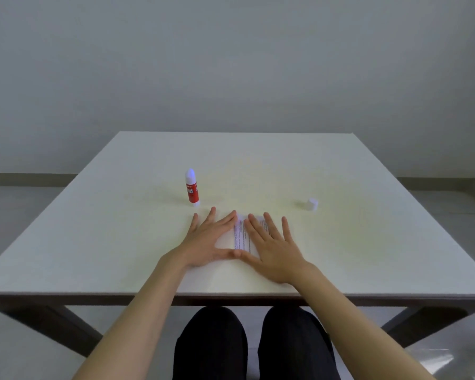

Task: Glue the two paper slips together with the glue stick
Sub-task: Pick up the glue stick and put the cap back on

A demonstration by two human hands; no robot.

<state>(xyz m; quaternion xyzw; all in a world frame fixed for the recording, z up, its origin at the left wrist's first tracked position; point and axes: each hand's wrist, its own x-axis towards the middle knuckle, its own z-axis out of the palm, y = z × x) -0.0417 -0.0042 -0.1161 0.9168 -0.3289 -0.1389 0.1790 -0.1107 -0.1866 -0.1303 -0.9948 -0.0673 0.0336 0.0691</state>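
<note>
From the head view, both hands lie flat with fingers spread, gripping nothing, on printed paper slips (240, 237) near the front of the pale table (368, 242). The left hand (207, 239) covers the slips' left part and the right hand (272, 248) the right, thumbs touching, so only a middle strip of blurred, unreadable print shows; whether one slip or two lie there cannot be told. The glue stick (192, 189) stands upright, uncapped, just beyond the left hand. Its white cap (312, 204) lies well apart to the right.
</note>
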